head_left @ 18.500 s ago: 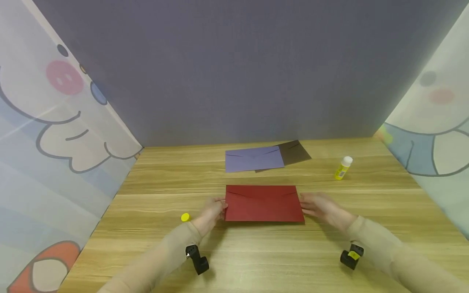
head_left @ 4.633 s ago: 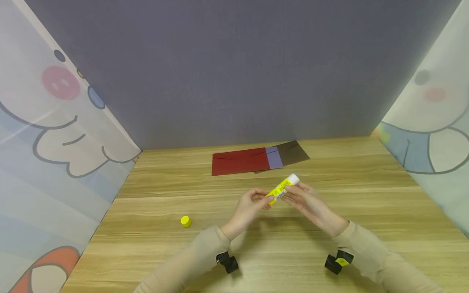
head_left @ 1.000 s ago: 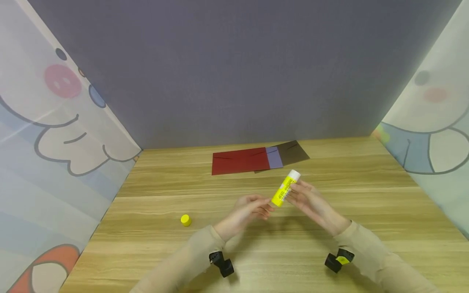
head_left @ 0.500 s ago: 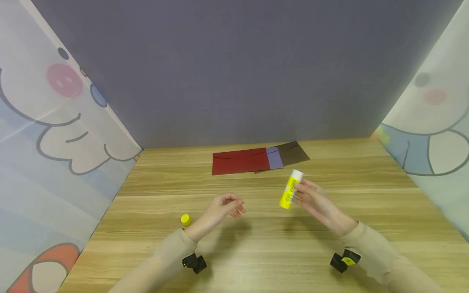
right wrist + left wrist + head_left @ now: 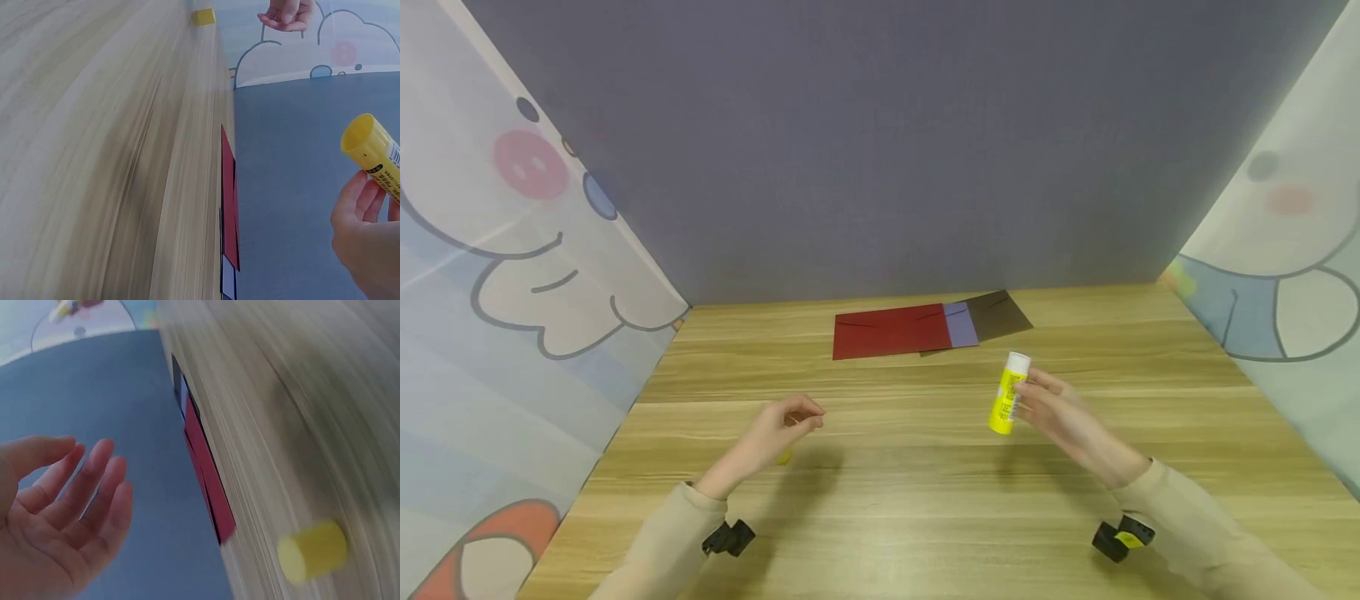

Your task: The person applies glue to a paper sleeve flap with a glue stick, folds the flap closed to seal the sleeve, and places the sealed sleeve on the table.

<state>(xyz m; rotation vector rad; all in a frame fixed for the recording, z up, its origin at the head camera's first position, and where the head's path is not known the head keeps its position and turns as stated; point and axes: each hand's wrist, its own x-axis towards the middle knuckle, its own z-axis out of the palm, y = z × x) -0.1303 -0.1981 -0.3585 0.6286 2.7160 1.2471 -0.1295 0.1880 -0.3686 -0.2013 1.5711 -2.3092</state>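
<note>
My right hand (image 5: 1075, 425) holds a yellow glue stick (image 5: 1007, 400) above the table, its white end up and slightly tilted. In the right wrist view the round yellow end of the glue stick (image 5: 369, 140) points away from the fingers. My left hand (image 5: 775, 433) hovers with loosely bent fingers, nothing in it. Below it, mostly covered in the head view, is a small yellow cap (image 5: 785, 457); the left wrist view has the whole cap (image 5: 312, 551) on the wood.
At the back of the table a red envelope (image 5: 887, 332) overlaps a purple envelope (image 5: 962, 325), which overlaps a dark brown one (image 5: 1003, 315). Behind them rises a grey panel (image 5: 880, 167). Cartoon-printed sheets (image 5: 497, 333) flank the table.
The red envelope, earlier between both hands, lies on the others at the back. My left hand has let go of the glue stick and moved left over the cap; the right shifted slightly right.
</note>
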